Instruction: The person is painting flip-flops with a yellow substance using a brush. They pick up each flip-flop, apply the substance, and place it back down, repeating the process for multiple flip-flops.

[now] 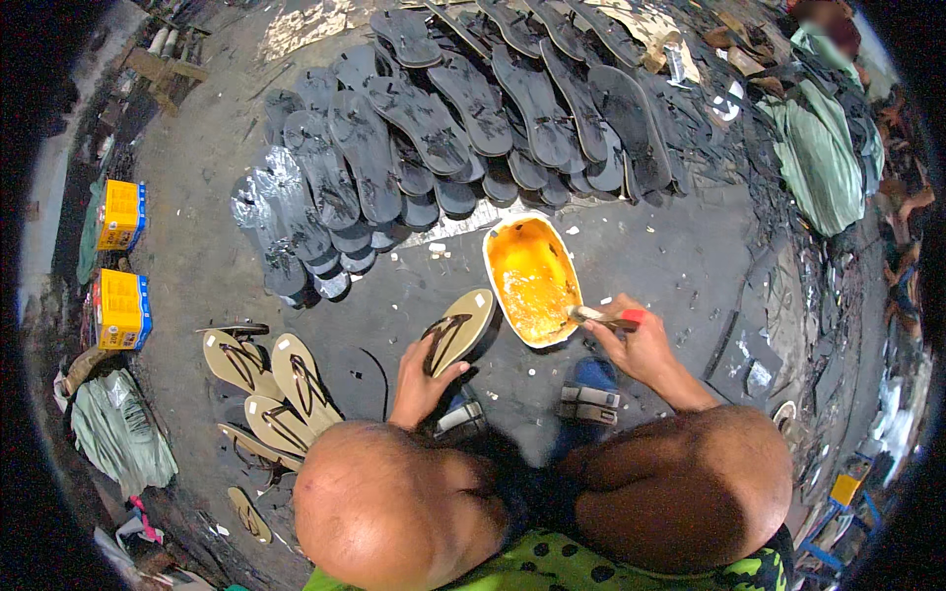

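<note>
My left hand (419, 389) grips a beige flip-flop (471, 320) with dark straps, holding it by its heel end beside the tub. In my right hand (641, 347) is a brush (603, 318) with a light wooden handle and a red part. Its tip reaches over the near right side of a white oval tub (489, 261), against the yellow-orange glue-like paste (529, 268). Paste is smeared up the tub's inner walls. Several more beige flip-flops (294, 372) lie overlapping on the floor to the left of my left hand.
Rows of dark grey soles (419, 128) are stacked beyond the tub. Two yellow boxes (120, 310) stand at the left, near a crumpled green-grey sheet (123, 433). Another green sheet (818, 158) and dark scraps lie at the right. A small beige flip-flop (248, 515) lies near left.
</note>
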A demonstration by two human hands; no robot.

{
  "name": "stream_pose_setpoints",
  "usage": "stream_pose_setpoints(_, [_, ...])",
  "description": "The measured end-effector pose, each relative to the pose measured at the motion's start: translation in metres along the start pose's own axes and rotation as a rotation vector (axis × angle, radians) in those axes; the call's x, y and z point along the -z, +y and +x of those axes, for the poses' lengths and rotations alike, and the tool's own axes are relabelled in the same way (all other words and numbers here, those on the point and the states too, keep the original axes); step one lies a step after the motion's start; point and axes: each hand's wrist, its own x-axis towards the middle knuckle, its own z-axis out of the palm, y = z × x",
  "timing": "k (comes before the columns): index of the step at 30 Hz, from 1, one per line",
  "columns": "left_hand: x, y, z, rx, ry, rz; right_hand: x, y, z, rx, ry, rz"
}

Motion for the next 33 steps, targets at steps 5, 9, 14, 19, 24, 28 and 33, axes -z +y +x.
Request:
stream_pose_setpoints(5, [0.023,-0.006,0.011,0.194,-0.056,-0.117,0.001,0.007,-0.006,0.065,0.035,-0.023])
stream_pose_setpoints(9, [0.079,0.029,0.033,0.27,0.129,-0.624,-0.001,0.016,-0.005,0.097,0.04,-0.06])
stream_pose_setpoints(14, [0.086,0.122,0.101,0.098,0.137,-1.087,0.006,0.005,0.007,0.046,0.055,0.23])
stream_pose_setpoints(19, [0.054,0.197,0.123,-0.052,0.092,-1.301,0.015,-0.113,0.073,0.083,0.189,0.777])
stream_pose_setpoints(24, [0.025,0.195,0.135,-0.02,0.158,-1.155,0.0,-0.137,0.069,0.125,0.155,1.133])
stream_pose_setpoints(28, [0.019,0.192,0.127,-0.041,0.107,-1.194,-0.012,-0.123,0.077,0.118,0.232,0.879])
stream_pose_setpoints(33, [0.032,0.215,0.114,-0.118,-0.07,-1.41,0.008,-0.12,0.089,0.315,0.506,0.854])
